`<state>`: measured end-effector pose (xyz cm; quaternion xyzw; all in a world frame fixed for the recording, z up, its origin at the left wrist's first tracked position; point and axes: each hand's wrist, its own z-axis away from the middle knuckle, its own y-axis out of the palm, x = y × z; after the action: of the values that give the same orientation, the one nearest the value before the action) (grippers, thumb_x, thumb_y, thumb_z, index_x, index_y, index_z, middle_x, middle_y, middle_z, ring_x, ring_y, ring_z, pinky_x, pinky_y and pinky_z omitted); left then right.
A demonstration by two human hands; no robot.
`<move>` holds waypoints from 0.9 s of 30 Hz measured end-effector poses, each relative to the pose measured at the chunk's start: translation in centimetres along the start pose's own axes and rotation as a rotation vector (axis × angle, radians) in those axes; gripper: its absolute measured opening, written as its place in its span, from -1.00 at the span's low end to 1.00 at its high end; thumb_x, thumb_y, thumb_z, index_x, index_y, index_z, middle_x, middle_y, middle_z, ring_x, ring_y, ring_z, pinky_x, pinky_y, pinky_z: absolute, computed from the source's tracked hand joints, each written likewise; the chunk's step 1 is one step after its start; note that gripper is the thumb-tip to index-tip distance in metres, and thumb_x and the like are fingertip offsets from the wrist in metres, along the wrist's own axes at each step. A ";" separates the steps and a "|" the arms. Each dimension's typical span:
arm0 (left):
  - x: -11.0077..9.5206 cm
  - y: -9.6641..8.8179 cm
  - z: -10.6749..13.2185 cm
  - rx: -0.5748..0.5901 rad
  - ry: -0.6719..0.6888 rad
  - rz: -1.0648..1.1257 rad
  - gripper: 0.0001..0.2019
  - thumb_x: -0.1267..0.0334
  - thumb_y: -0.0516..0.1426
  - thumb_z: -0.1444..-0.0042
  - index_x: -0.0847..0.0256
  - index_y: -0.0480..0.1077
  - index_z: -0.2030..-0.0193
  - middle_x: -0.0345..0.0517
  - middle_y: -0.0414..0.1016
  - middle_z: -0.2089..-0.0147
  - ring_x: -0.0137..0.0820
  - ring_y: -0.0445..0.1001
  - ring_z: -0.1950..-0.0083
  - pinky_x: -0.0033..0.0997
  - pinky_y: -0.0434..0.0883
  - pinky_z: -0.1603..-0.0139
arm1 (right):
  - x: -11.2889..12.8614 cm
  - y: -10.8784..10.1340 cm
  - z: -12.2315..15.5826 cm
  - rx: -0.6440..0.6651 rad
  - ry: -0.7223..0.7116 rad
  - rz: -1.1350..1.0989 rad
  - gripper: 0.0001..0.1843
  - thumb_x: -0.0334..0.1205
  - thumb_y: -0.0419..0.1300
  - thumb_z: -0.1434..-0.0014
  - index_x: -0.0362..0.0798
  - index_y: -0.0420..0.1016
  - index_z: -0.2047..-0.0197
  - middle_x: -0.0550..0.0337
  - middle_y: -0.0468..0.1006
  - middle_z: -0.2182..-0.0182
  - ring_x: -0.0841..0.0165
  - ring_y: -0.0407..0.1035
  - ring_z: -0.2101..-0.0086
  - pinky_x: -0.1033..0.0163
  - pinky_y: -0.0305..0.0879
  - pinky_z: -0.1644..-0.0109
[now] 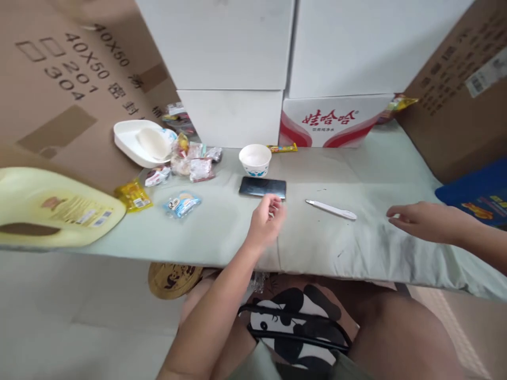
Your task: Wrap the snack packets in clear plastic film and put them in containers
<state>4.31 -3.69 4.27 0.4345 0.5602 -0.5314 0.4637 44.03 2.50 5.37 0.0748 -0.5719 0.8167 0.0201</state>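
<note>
My left hand [266, 219] hovers over the pale green cloth [222, 232], fingers curled loosely just in front of a dark phone [262, 187] lying flat; whether it holds anything is unclear. My right hand [418, 219] rests low over the cloth at the right, fingers stretched and apart, holding nothing. A white pen-like utility knife [331, 209] lies between the two hands. A small white paper bowl [255, 159] stands just behind the phone.
Several snack packets [190, 163] lie at the left near a white tray [137, 141]. A yellow bottle [51, 208] lies at the far left. White cartons [233, 58], a red-and-white box [332, 124] and brown cartons wall the back.
</note>
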 end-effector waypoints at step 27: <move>0.1 -9.5 0.1 0.350 -0.151 -0.489 -0.79 0.11 0.08 -0.18 0.10 0.22 0.43 0.00 0.54 0.33 -0.10 0.56 0.21 -0.22 0.30 0.32 | 46.2 2.5 -12.3 -0.343 -0.678 -0.091 -0.47 -0.08 0.30 -0.14 0.00 0.31 -0.14 -0.15 0.38 -0.18 -0.05 0.44 -0.01 -0.12 0.45 -0.03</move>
<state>-5.04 -4.32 5.97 0.3193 0.5122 -0.7464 0.2804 -3.09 10.72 5.61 0.3615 -0.6707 0.6362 -0.1216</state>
